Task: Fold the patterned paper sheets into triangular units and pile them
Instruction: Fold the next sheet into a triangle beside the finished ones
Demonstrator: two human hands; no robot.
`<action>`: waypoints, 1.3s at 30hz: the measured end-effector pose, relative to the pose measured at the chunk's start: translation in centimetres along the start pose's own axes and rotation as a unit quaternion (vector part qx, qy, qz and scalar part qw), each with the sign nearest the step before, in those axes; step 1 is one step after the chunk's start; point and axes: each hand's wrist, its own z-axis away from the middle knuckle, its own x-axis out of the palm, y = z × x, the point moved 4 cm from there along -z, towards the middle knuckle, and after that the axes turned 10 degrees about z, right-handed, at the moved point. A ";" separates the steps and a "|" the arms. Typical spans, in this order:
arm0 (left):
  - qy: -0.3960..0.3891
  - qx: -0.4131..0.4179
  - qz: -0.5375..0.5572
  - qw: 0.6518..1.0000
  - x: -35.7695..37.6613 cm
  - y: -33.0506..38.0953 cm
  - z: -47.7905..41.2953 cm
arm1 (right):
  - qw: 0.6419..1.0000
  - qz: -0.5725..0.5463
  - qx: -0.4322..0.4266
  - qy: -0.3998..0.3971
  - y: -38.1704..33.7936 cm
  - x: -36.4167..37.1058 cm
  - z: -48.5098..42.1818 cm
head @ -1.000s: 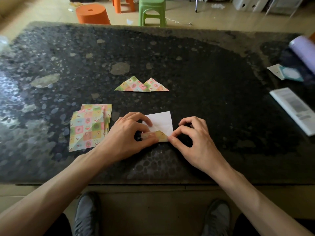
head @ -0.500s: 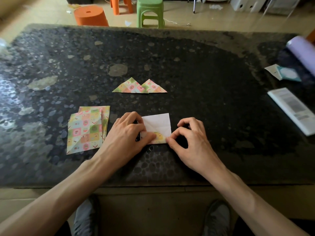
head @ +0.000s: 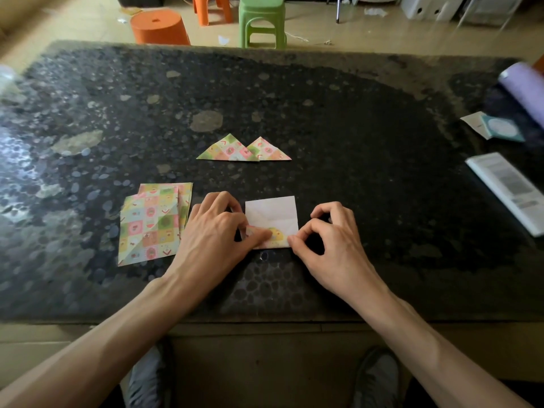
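A small paper sheet lies white side up near the table's front edge, its near edge folded over so a patterned strip shows. My left hand presses that strip flat with its thumb and curled fingers. My right hand pinches the strip's right end between thumb and forefinger. A stack of flat patterned sheets sits just left of my left hand. Two folded patterned triangles lie side by side, overlapping slightly, farther back at the middle.
The dark speckled table has a white booklet and a teal-and-white card at its right edge, with a lilac roll behind them. Orange and green stools stand on the floor beyond.
The fold has been pressed flatter and the patterned strip is wider. Both hands stay on the sheet, shifted only slightly.
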 end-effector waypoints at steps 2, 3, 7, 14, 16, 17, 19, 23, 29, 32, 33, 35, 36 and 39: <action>0.005 -0.001 0.003 1.000 0.0 0.1 0.0 | 1.000 0.004 0.001 -0.001 0.0 0.0 0.0; 0.007 -0.001 0.004 1.000 0.0 0.1 0.0 | 1.000 0.006 0.001 -0.001 -0.1 0.0 0.0; 0.009 -0.006 0.003 1.000 0.0 0.1 0.0 | 1.000 0.015 0.004 0.005 -0.2 0.0 -0.1; 0.000 -0.018 -0.009 1.000 -0.2 0.2 0.0 | 1.000 0.021 0.007 0.004 -0.3 0.0 0.0; 0.000 -0.020 -0.010 1.000 -0.2 0.2 0.1 | 1.000 0.019 0.009 0.008 -0.3 0.0 0.0; 0.000 -0.021 -0.011 1.000 -0.2 0.2 0.1 | 1.000 0.017 0.010 0.011 -0.3 -0.1 0.0; 0.000 -0.020 -0.011 1.000 -0.2 0.2 0.1 | 1.000 0.015 0.011 0.014 -0.3 -0.1 -0.1; -0.001 -0.022 -0.012 1.000 -0.1 0.0 0.1 | 1.000 0.010 0.018 -0.003 -0.3 -0.2 -0.1; 0.011 -0.017 -0.024 1.000 0.0 -0.1 0.3 | 0.999 0.015 0.019 -0.021 -0.4 -0.4 -0.2; 0.016 -0.018 -0.026 0.999 -0.1 0.0 0.5 | 0.999 0.021 0.020 -0.018 -0.4 -0.4 -0.2; 0.019 -0.018 -0.025 0.999 -0.1 0.0 0.5 | 0.999 0.022 0.022 -0.018 -0.4 -0.4 -0.2; 0.029 -0.020 -0.023 0.999 -0.1 0.0 0.7 | 0.999 0.023 0.023 -0.017 -0.4 -0.3 -0.2; 0.035 -0.021 -0.023 0.999 -0.1 0.1 0.8 | 0.999 0.023 0.023 -0.014 -0.4 -0.3 -0.2; 0.050 -0.010 -0.029 0.998 0.0 0.4 0.9 | 0.999 0.026 0.019 -0.010 -0.4 -0.3 -0.2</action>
